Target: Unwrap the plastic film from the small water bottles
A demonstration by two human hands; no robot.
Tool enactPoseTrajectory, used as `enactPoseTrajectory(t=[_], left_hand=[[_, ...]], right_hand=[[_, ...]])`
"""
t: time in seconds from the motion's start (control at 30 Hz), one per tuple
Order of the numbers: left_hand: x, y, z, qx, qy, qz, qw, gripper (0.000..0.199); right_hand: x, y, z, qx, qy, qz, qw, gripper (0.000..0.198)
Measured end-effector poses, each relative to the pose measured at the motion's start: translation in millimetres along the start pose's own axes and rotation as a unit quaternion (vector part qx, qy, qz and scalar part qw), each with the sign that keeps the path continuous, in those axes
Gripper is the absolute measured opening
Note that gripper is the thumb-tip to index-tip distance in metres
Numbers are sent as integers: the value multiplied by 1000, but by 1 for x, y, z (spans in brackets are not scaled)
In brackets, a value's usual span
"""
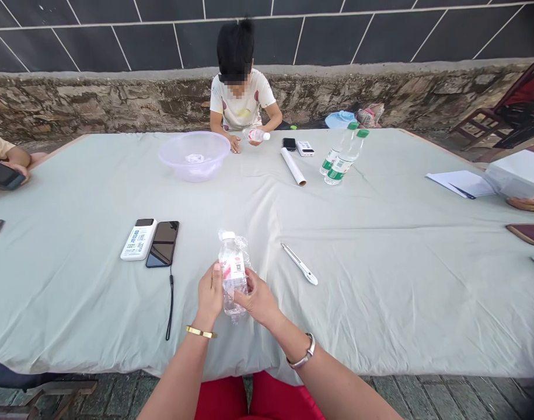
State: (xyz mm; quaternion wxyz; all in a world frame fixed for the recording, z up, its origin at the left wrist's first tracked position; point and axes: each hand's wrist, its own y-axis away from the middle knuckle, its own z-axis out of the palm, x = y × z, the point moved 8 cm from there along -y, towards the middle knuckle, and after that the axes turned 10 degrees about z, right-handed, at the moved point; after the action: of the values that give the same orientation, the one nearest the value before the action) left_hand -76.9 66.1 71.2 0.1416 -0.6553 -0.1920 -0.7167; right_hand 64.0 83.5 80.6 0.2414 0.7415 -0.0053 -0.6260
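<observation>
A small clear water bottle (232, 268) with a white cap and a pink-and-white label stands near upright between my hands. Loose clear plastic film (244, 244) is bunched around its upper part and also shows below its base. My left hand (210, 294) grips the bottle from its left side, thumb along the label. On the right, my right hand (258, 296) wraps the lower part, its thumb across the front. A white pen-shaped tool (299, 264) lies on the cloth to the right of my right hand.
A power bank (138, 240) and a phone (163, 244) with a strap lie left. Farther back are a purple basin (194, 156), a white roll (293, 167) and two green-capped bottles (342, 160). A person (243, 99) opposite holds a similar bottle. Paper (461, 184) lies right.
</observation>
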Motion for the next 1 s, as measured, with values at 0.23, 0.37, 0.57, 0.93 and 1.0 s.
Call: enactPoseTrajectory(t=[0.23, 0.37, 0.57, 0.93, 1.0], left_hand=[[21, 6, 4, 61, -176, 66, 980, 32], [29, -2, 12, 35, -275, 167, 946, 29], [5, -10, 5, 47, -125, 101, 986, 35], [-1, -8, 12, 91, 64, 9, 994, 35], [9, -11, 13, 80, 26, 30, 996, 39]], right_hand=[[0, 6, -15, 160, 149, 28, 975, 79], [1, 9, -16, 206, 147, 9, 967, 78], [19, 3, -18, 209, 23, 37, 977, 78], [18, -13, 4, 1, -323, 112, 940, 51], [16, -13, 6, -18, -326, 130, 936, 51]])
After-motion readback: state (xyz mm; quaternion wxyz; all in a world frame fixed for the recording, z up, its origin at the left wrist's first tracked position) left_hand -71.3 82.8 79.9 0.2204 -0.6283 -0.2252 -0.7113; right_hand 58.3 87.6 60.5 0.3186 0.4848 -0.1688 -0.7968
